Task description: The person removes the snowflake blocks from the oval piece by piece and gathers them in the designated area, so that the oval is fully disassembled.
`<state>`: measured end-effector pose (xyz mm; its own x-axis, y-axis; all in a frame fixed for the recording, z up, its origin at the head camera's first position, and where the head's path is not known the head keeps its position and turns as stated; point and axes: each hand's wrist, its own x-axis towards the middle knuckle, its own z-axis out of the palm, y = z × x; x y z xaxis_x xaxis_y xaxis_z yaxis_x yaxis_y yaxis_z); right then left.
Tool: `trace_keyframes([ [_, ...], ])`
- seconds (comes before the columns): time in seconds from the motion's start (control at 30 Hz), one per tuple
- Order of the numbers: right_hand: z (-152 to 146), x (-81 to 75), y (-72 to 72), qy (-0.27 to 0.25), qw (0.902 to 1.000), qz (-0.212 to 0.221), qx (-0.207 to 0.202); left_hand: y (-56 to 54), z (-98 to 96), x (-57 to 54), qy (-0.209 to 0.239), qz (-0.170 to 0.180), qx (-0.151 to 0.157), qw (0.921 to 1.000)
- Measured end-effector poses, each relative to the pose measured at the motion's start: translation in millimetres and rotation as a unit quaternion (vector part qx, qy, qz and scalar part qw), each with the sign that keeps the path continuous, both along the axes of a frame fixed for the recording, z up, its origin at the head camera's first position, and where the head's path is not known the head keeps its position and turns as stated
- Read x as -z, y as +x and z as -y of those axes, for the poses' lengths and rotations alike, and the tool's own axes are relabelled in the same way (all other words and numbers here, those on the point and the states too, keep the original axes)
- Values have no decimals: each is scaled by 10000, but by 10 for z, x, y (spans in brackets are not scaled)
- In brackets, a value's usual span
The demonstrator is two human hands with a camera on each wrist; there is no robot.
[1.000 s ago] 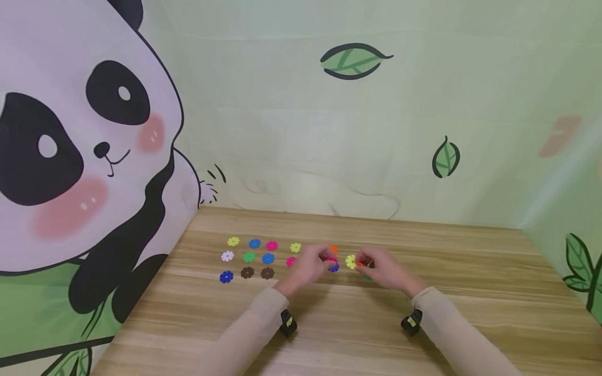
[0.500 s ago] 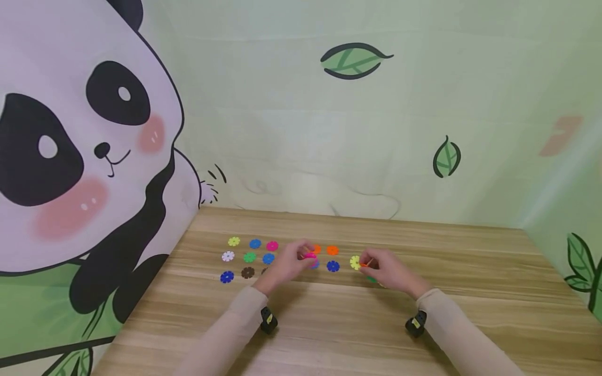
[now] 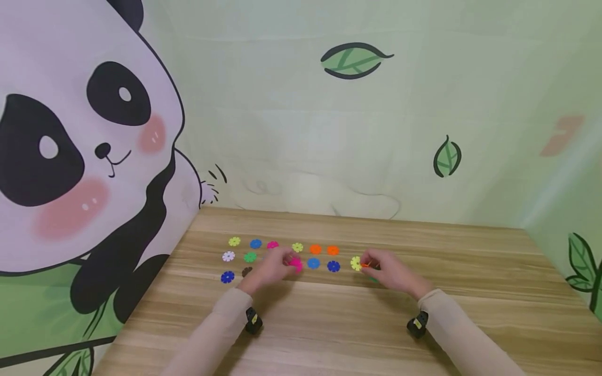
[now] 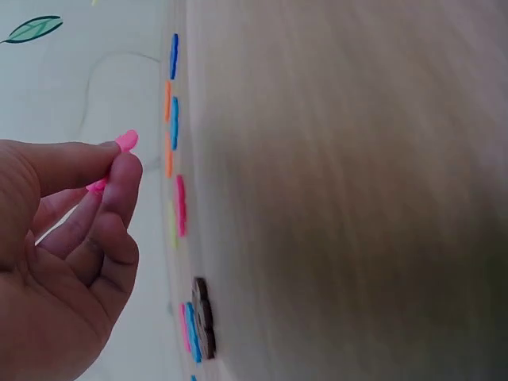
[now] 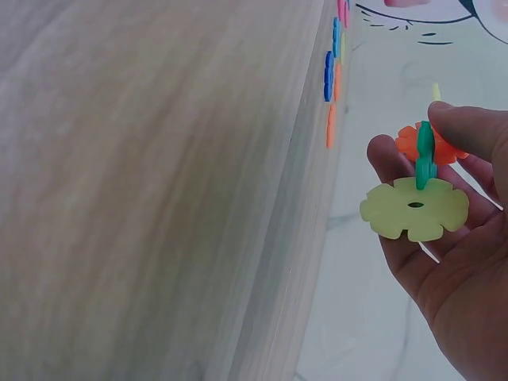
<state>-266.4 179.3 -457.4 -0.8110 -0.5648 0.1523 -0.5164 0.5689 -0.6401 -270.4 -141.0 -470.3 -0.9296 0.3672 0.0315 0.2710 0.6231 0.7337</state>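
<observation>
My left hand pinches a pink snowflake disc between thumb and fingers, held above the table; most of it is hidden by the fingers in the left wrist view. My right hand grips a small cluster of joined snowflake discs. In the right wrist view a yellow disc sits flat on the near side of the cluster. A green disc slots upright into it, and an orange disc lies beyond, partly covered by the thumb. A sliver of yellow shows past the thumb.
Loose discs lie flat in rows on the wooden table: yellow, orange, light blue and dark blue between the hands. White, green and others lie to the left. A panda-printed backdrop rises behind.
My left hand has moved left with the pink disc, away from the right hand, uncovering yellow, orange and blue discs. The right hand has shifted slightly right, still gripping the cluster.
</observation>
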Motion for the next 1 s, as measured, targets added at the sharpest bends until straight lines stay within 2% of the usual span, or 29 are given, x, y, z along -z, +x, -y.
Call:
trace_keyframes([
  [0.33,10,-10,9,32,10000,-11,-1,0,79,54,-500,53,-67,9987],
  [1.0,12,-38,26,13,10000,61,47,17,98,54,-869,-178,72,9960],
])
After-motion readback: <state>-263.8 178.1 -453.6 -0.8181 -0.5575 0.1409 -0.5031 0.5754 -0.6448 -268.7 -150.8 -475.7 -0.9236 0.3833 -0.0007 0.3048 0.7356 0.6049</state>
